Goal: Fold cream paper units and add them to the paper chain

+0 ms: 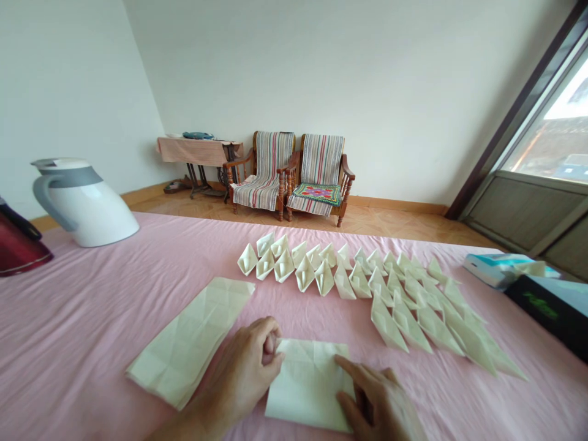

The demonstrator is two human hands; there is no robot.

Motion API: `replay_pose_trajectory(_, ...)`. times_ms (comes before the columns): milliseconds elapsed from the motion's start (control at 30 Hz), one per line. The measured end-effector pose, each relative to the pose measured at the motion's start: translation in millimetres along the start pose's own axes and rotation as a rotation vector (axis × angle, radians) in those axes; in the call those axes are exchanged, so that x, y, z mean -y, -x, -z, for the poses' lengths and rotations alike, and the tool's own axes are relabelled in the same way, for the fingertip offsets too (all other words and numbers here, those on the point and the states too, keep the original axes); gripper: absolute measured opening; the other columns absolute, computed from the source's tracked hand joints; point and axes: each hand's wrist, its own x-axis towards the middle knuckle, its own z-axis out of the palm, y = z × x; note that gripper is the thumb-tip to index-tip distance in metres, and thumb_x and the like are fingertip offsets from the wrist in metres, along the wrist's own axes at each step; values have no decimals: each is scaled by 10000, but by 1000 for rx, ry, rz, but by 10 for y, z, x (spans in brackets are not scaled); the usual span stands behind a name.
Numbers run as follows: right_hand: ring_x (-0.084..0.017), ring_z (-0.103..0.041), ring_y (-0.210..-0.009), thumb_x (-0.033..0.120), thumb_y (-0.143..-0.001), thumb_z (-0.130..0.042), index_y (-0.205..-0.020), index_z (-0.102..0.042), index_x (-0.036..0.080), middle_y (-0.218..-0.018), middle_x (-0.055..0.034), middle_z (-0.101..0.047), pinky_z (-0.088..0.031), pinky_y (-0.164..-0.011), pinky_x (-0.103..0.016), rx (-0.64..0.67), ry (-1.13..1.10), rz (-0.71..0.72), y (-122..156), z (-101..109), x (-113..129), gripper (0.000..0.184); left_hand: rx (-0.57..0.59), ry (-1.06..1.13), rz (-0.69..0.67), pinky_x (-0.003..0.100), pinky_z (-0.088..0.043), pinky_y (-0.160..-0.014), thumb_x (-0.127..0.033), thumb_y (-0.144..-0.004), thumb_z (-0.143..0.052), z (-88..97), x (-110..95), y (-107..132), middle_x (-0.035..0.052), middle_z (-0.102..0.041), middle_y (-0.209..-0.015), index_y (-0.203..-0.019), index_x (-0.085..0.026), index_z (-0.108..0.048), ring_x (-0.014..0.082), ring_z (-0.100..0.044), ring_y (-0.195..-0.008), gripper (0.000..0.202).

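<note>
A cream, creased paper sheet (309,383) lies on the pink tablecloth (114,294) right in front of me. My left hand (245,370) is curled, its fingertips pinching the sheet's upper left corner. My right hand (379,401) lies on the sheet's right side with the index finger stretched out flat, pressing the paper down. To the left lies a stack of flat creased sheets (193,340). Beyond the sheet, several folded paper boats (367,288) stand in rows.
A white electric kettle (82,202) and a dark red pot (18,245) stand at the far left. A tissue box (498,268) and a dark box (549,309) sit at the right edge. Two wooden armchairs (294,174) and a small table (199,153) stand by the far wall.
</note>
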Motion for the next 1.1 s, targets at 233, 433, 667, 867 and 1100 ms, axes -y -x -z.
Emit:
replay_pose_trajectory(233, -139, -571, -545, 293, -839, -508, -1123, -659, 237, -619, 22, -617, -353, -576, -269, 16, -25, -8, 0, -9, 15, 327, -6, -65, 8, 212, -336, -624, -40, -714, -557, 22, -39, -12, -61, -536, -696, -843, -203, -547, 122, -551, -660, 208)
replay_pose_trajectory(433, -136, -560, -544, 265, -825, -513, -1133, -648, 233, -620, 33, -606, -345, -585, -272, 29, -43, -14, -1, -5, 12, 338, -21, -106, -25, 219, -329, -619, -17, -744, -478, 15, -38, -12, -51, -524, -706, -774, -201, -509, 122, -533, -654, 189)
replay_pose_trajectory(667, -134, -549, -534, 272, -832, -514, -1133, -639, 239, -612, 38, -595, -341, -589, -278, 29, -41, -7, -3, -6, 7, 327, -35, -72, -81, 228, -356, -668, 6, -761, -449, 16, -19, -12, -22, -576, -808, -832, -201, -530, 136, -569, -735, 233)
replay_pose_trajectory(867, -133, -549, -533, 262, -825, -525, -1127, -637, 237, -618, 42, -595, -341, -585, -274, 9, -45, 5, 8, -34, -19, 324, -66, -22, -116, 241, -370, -695, -15, -768, -448, -10, 64, 5, -12, -576, -844, -831, -205, -548, 141, -566, -759, 223)
replay_pose_trajectory(1100, -131, -543, -526, 258, -826, -532, -1125, -630, 241, -609, 45, -583, -338, -577, -272, -26, -43, 33, 29, -71, -47, 315, -69, 3, -105, 237, -362, -650, -87, -741, -547, -49, 135, -29, -25, -562, -783, -740, -198, -554, 136, -545, -713, 112)
